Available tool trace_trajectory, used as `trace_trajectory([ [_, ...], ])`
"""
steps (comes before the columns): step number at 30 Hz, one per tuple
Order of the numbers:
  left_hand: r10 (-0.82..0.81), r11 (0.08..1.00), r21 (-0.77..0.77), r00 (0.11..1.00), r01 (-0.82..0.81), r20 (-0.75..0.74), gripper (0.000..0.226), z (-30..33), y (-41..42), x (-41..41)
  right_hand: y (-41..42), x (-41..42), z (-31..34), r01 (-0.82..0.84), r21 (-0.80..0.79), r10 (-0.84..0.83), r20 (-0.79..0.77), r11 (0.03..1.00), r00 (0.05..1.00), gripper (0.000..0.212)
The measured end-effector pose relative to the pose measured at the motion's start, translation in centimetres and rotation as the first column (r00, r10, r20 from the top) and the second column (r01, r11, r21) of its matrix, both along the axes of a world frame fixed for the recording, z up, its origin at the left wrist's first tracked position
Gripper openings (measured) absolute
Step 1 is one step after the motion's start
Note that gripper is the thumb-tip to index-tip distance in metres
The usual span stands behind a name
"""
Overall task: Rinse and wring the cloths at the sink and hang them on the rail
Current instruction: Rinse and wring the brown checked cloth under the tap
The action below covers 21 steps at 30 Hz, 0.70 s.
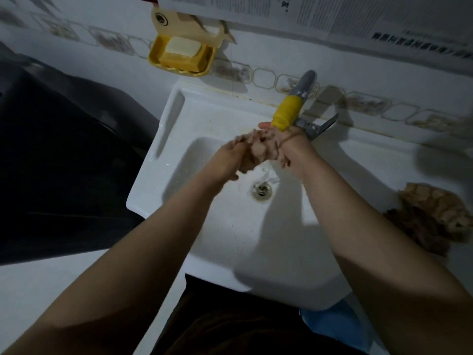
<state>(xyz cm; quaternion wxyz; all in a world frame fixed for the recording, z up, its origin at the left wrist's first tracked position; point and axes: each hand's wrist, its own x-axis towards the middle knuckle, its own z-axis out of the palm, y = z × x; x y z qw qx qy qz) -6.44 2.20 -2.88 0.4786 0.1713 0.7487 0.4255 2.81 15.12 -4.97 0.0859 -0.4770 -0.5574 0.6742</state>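
Stage: rinsing, early to middle of the job, by the look of it.
Cloth in hand (258, 152): pinkish-beige, bunched into a wad, held over the basin just under the tap's yellow spout sleeve (286, 113).
Left hand (230, 160): grip closed around the near end of the wad, fingers curled in tight.
Right hand (289, 147): grip closed on the far end, right beneath the spout; a thin band around the wrist.
Water: running, a thin stream falling past the wad toward the drain (261, 190).
Sink (179, 116): white basin, wet with droplets, nothing lying in the bowl.
Waiting pile (432, 216): more crumpled cloths, beige over brown, heaped on the sink's right ledge; rinsed or not, cannot tell.
Rail: not in view; nothing seen hanging.
Soap dish (183, 56): yellow, on the wall above, bar of soap inside, untouched.
Done so far: at best one cloth under the water.
Left to do: probably wringing this one, working through the pile, then hanging the lot.
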Motion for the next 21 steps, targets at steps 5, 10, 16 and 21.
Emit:
trace_trajectory([
  [5, 0.088, 0.977, 0.19, 0.995, -0.097, 0.056, 0.02, 0.4, -0.7, -1.9, -0.7, 3.8, 0.4, -0.34, 0.028, 0.341, -0.062, 0.94, 0.938, 0.035],
  [10, 0.012, 0.977, 0.213, 0.999, -0.021, 0.04, 0.027, 1.6, 0.7, -0.3, -2.8, 3.9, 2.6, -0.342, 0.134, 0.342, 0.024, 0.93, 0.939, 0.03],
  [16, -0.437, 0.892, 0.055, 0.887, 0.449, -0.15, 0.023, 2.6, 0.3, -1.0, 0.9, 5.5, 4.6, -0.058, 0.267, 0.035, 0.091, 0.962, 0.995, 0.005],
  [21, -0.597, 0.796, -0.187, 0.798, 0.576, -0.082, 0.026, 1.0, 0.2, 0.1, 4.0, 8.3, 3.8, 0.14, 0.175, -0.173, 0.195, 0.975, 0.965, 0.02],
])
